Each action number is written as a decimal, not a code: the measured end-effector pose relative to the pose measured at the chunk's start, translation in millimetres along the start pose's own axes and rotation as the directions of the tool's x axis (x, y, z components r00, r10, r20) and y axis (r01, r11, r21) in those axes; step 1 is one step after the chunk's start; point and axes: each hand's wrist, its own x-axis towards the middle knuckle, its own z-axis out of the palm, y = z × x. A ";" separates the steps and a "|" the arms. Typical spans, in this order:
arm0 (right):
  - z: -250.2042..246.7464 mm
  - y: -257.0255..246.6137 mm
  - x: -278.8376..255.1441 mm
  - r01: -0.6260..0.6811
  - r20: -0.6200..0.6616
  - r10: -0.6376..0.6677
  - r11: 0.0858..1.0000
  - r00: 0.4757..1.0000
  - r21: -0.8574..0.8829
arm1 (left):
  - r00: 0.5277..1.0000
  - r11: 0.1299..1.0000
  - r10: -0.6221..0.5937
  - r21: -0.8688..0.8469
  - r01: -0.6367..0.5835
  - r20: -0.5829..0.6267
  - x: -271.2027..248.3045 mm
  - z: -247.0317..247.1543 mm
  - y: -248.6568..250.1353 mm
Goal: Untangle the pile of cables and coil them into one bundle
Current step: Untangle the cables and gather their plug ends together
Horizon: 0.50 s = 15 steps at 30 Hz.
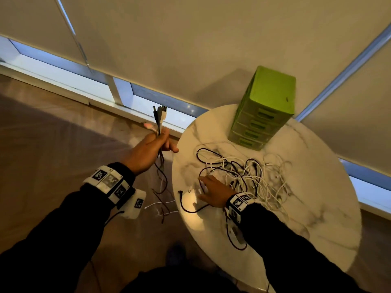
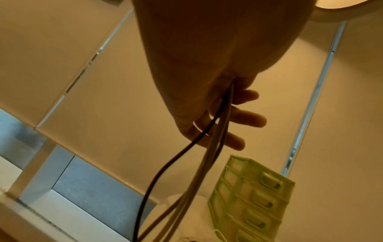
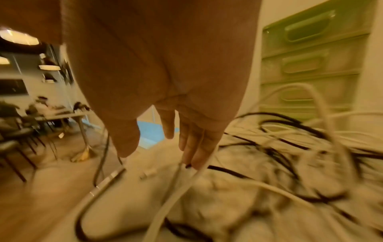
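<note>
The left hand (image 1: 146, 153) clenches several freed cables (image 1: 160, 117) by their plug ends, tails dangling floorward; the right hand (image 1: 213, 193), fingers spread and released, reaches the tangled pile (image 1: 249, 176) on the marble table (image 1: 317, 229) — light, limp cords, likely best gripped near a connector.

We see dim, warm amber light; cold daylight under the blinds (image 1: 190, 39); glare on the table (image 1: 190, 210); right wrist view motion-blurred
</note>
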 end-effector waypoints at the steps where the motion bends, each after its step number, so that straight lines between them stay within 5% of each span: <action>1: 3.1 14.4 -8.7 -0.064 0.034 0.065 0.998 0.997 -0.029 | 1.000 1.000 -0.010 -0.020 0.010 0.019 3.4 5.3 -3.8; 4: 6.4 49.5 -26.5 -0.118 -0.042 0.115 0.988 0.993 -0.095 | 0.998 0.999 -0.005 -0.041 0.008 0.058 10.1 17.8 -9.6; 6: 1.3 63.3 -36.8 -0.124 -0.092 0.126 0.992 0.988 0.027 | 0.997 0.998 -0.006 -0.070 0.011 0.080 16.9 30.4 -10.3; 10: -32.4 62.2 -46.9 0.114 -0.236 -0.052 0.960 0.970 0.256 | 0.991 0.991 -0.031 -0.124 0.046 0.127 28.6 58.1 -3.9; 12: -51.6 64.9 -44.6 0.211 -0.472 -0.070 0.944 0.879 0.253 | 0.986 0.988 -0.048 -0.139 0.070 0.160 34.3 73.6 -0.7; 15: -69.1 91.4 -31.9 0.086 -0.688 0.113 0.965 0.717 0.249 | 0.979 0.987 -0.066 -0.133 0.093 0.195 38.9 92.4 5.1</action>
